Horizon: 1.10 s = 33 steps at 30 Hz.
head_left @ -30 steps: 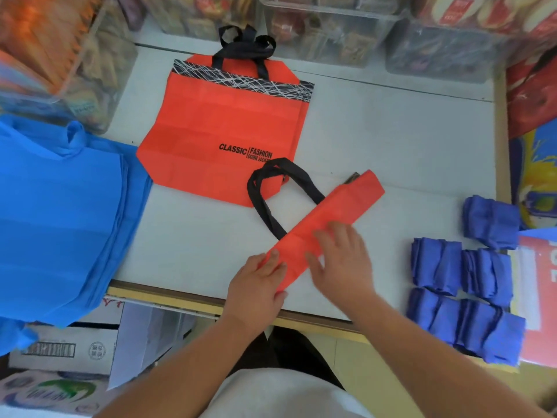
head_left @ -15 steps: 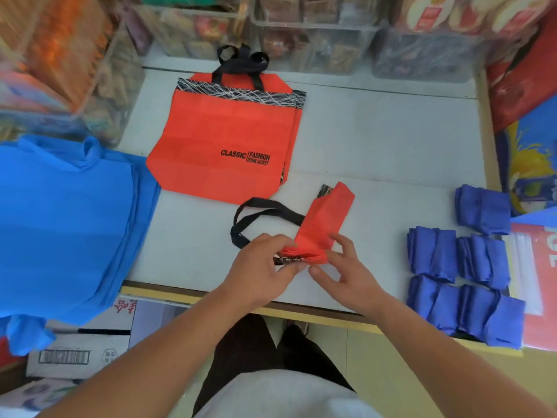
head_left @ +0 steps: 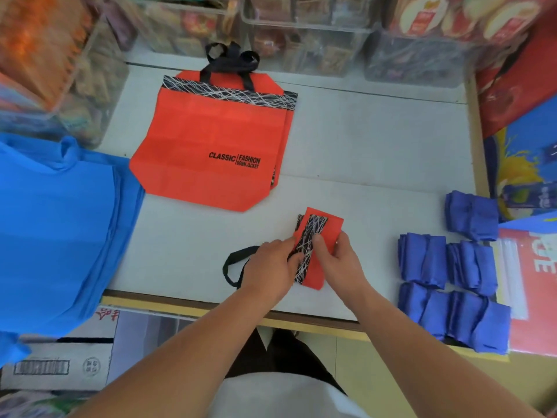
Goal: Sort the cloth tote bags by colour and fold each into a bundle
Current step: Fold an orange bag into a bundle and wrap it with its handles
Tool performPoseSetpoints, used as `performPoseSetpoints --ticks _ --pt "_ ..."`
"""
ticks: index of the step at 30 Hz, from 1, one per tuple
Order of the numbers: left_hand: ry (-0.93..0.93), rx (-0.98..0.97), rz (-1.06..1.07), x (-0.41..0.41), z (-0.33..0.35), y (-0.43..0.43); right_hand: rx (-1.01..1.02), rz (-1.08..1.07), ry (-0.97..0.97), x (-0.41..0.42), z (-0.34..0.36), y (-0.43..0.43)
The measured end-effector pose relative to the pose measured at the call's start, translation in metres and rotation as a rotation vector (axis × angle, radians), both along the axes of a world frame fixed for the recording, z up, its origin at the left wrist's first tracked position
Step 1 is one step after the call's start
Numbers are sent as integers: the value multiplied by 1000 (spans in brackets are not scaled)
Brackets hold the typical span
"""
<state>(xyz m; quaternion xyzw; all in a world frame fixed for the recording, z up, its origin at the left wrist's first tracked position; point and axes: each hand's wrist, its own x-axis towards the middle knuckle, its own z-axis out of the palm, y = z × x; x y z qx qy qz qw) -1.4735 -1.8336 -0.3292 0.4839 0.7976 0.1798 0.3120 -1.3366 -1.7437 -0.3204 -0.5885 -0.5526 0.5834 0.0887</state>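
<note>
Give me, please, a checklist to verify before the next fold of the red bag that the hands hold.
1. Grip: ok. The left hand and right hand both hold the folded red bag.
2. Handle tucked in: not ok. The black handle loop lies loose on the table.
3. Edges aligned: cannot tell; the hands cover them.
4. Colours apart: ok. The dark blue bundles lie at the right, away from the flat red bag.

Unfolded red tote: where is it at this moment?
In the head view, the unfolded red tote lies flat on the table, far left, beside the blue bag stack.
</note>
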Motion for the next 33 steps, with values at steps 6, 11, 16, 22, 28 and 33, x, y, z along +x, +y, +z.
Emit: performPoseSetpoints --ticks 6,11,16,22,28,33 --pt "359 -83 -126 -20 -13 17 96 147 -207 -14 -17 38" --pt "478 175 -372 -14 -16 7 123 139 -275 -26 -31 44" --pt "374 26 -342 -8 -29 -29 325 287 -166 -30 -24 51" --pt "489 12 -359 -1 -27 -34 440 540 -224 -30 -22 60" --pt "376 20 -362 19 -33 -52 518 578 -342 -37 -22 44" --pt "192 -27 -461 -1 -37 -59 612 600 -289 -32 -23 39"
